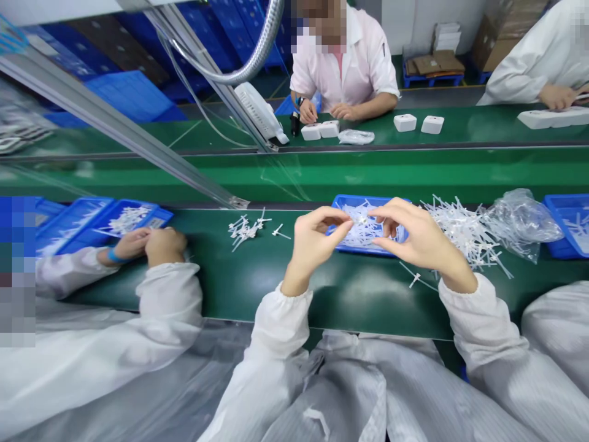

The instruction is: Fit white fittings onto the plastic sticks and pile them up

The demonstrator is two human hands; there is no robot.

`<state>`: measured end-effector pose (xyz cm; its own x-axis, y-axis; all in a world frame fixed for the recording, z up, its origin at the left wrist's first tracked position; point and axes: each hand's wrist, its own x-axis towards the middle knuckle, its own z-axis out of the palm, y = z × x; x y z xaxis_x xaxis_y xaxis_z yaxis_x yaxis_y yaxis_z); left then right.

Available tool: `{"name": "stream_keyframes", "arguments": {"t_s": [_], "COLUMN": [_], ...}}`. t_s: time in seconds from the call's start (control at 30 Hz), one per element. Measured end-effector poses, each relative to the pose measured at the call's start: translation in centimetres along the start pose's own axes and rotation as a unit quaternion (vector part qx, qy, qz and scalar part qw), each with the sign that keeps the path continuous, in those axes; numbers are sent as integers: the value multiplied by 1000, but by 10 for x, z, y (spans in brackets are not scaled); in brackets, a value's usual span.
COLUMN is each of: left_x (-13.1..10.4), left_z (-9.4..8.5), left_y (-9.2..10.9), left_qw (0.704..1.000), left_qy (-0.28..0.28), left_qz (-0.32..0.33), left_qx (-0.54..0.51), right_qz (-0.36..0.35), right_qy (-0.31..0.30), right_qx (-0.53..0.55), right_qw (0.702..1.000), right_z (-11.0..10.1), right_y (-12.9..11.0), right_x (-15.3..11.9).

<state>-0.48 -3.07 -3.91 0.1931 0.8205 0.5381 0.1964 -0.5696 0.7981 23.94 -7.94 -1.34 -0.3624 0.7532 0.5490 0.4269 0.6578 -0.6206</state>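
Both of my hands are raised over a blue tray (pixel 368 250) of thin white plastic pieces. My left hand (pixel 315 239) is closed, thumb and index fingertip together at a small white plastic piece (pixel 361 219), hard to separate from the pile behind it. Across from it, my right hand (pixel 416 236) has its thumb and index finger apart, the index tip close to that piece; whether it touches is unclear. A loose white cross-shaped piece (pixel 415 279) lies below my right hand. More white pieces (pixel 453 230) are heaped beyond that hand's wrist.
Left of my hands is a small pile of white pieces (pixel 245 230). A crumpled clear bag (pixel 524 224) and another blue tray (pixel 556 245) are at right. A neighbour's hands (pixel 159 242) work at left. A metal post (pixel 184 166) slants overhead. Co-workers sit across the green conveyor (pixel 368 172).
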Motion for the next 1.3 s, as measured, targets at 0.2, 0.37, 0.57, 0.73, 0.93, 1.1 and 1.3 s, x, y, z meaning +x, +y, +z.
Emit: {"name": "stream_keyframes", "arguments": {"t_s": [0.2, 0.37, 0.57, 0.73, 0.93, 1.1, 1.3], "left_x": [28, 31, 32, 41, 44, 41, 37], "left_z": [52, 68, 63, 59, 63, 64, 70], "left_y": [35, 36, 24, 11, 4, 5, 4], "left_qw": [991, 984, 981, 974, 969, 978, 971], "left_qy": [-29, -20, -22, -77, -98, -55, -61], "left_qz": [97, 110, 113, 161, 193, 165, 102], "left_qx": [-84, -135, -154, -143, -115, -118, -207], "right_qz": [-9, -31, -2, 119, 160, 168, 159], "right_qy": [165, 137, 119, 221, 236, 223, 260], "right_qx": [-24, -41, -2, 195, 292, 283, 269], "right_qw": [986, 989, 993, 948, 913, 918, 914], "right_z": [-8, -23, -19, -10, -8, -6, 6], "right_y": [-1, 4, 13, 17, 18, 16, 16], "right_x": [-2, -2, 0, 4, 4, 5, 8]}}
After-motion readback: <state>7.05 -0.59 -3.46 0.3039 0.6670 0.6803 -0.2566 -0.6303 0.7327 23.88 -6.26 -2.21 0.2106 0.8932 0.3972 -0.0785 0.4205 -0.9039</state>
